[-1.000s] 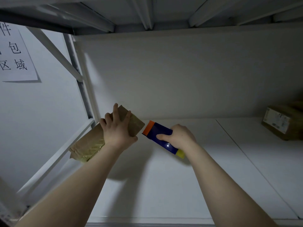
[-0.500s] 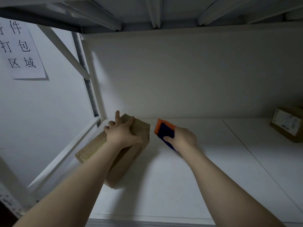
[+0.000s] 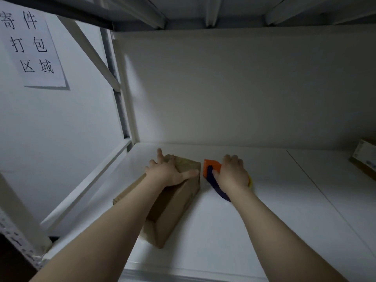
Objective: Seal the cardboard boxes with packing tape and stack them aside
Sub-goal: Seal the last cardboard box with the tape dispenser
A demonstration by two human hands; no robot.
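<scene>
- Cardboard box (image 3: 175, 202) lies on the white shelf (image 3: 244, 231); left hand (image 3: 168, 171) lies flat on top, fingers spread.
- Right hand (image 3: 232, 176) grips a blue-and-orange tool (image 3: 211, 167) just beside it.
- Labelled box (image 3: 364, 159) far right.

1. White shelf deck (image 3: 234, 231) down low, dim light.
2. Plain pale back panel (image 3: 234, 88) rising behind it.
3. Left wall (image 3: 61, 129) carries a paper sign (image 3: 32, 47), black characters.
4. Slanted brace (image 3: 89, 51) crosses the frame (image 3: 120, 110); ribbed upper shelf (image 3: 183, 9) overhead.

Cardboard box (image 3: 175, 202): plain brown. Tape dispenser (image 3: 212, 169): orange end, dark blue body, yellow edge. Shelf board (image 3: 223, 231): plain white. Wall sign (image 3: 34, 51): white sheet, black characters. Far box (image 3: 364, 159): brown, white label.
</scene>
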